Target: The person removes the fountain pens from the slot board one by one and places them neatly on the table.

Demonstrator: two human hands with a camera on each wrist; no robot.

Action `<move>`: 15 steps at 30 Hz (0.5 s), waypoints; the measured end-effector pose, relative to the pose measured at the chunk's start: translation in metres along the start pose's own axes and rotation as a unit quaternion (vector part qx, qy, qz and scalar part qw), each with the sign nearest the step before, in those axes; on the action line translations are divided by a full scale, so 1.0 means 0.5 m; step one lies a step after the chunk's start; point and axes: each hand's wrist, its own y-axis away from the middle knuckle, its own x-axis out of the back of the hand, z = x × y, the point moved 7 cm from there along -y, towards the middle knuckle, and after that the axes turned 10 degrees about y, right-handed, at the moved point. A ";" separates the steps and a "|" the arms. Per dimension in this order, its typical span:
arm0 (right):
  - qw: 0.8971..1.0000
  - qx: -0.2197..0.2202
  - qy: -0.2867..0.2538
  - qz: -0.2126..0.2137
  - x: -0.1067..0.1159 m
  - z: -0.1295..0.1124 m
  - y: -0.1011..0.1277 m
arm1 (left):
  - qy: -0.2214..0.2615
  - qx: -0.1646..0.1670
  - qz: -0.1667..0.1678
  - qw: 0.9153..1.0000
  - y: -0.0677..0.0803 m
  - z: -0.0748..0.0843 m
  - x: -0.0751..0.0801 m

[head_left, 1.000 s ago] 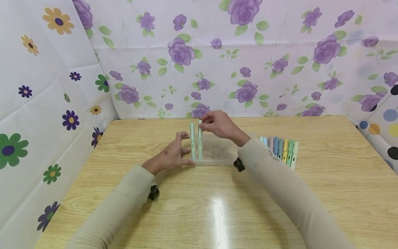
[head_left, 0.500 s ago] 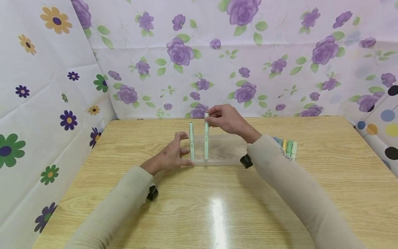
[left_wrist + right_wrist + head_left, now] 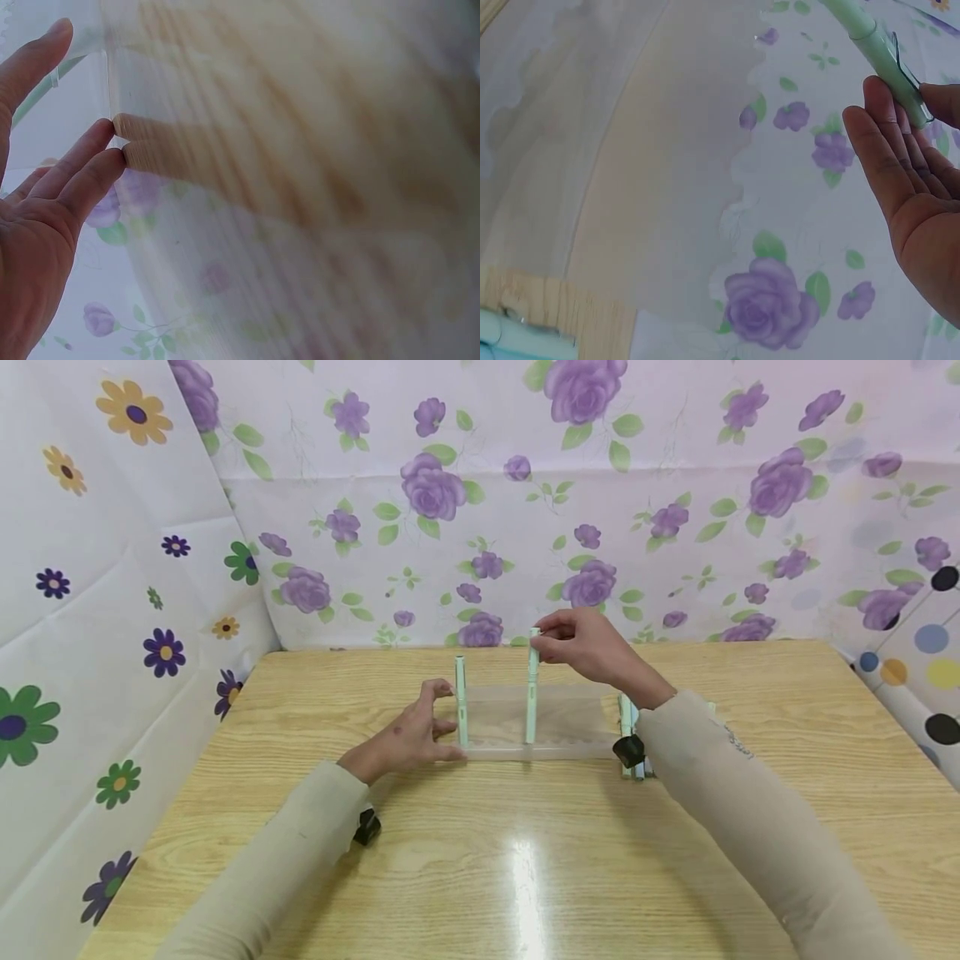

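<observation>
A light green capped pen point(image 3: 532, 693) stands nearly upright in the middle of a clear plastic rack point(image 3: 558, 750), pinched near its top by my right hand point(image 3: 588, 645). In the right wrist view, the thumb and fingers hold the cap of this pen point(image 3: 870, 45) beside its clip. Another light green pen point(image 3: 461, 700) stands at the rack's left end. Around that end lies my left hand point(image 3: 408, 731), thumb toward the front. Its fairly straight fingertips point(image 3: 112, 154) touch the clear panel's edge point(image 3: 120, 90) in the left wrist view.
Several pens point(image 3: 626, 714) lie at the rack's right, mostly hidden behind the right sleeve point(image 3: 712, 777). Wood-grain table point(image 3: 450, 860) lies in front. Flowered cloth point(image 3: 517, 510) hangs close behind, with another cloth at the left. Black devices point(image 3: 628, 750) sit under both cuffs.
My right hand has moved right along the rack with the pinched pen, away from the pen at the left end. The left hand has stayed put. More table pens are now covered.
</observation>
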 end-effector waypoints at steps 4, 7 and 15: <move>1.000 -0.009 0.003 -0.001 0.017 0.024 0.016 | -0.003 -0.002 0.001 1.000 -0.001 -0.001 -0.001; 1.000 -0.017 0.007 -0.002 0.029 0.041 0.029 | -0.006 -0.004 0.002 1.000 -0.001 -0.002 -0.001; 0.999 -0.039 0.025 0.014 0.067 0.093 0.059 | -0.008 -0.008 -0.001 1.000 0.000 0.001 -0.001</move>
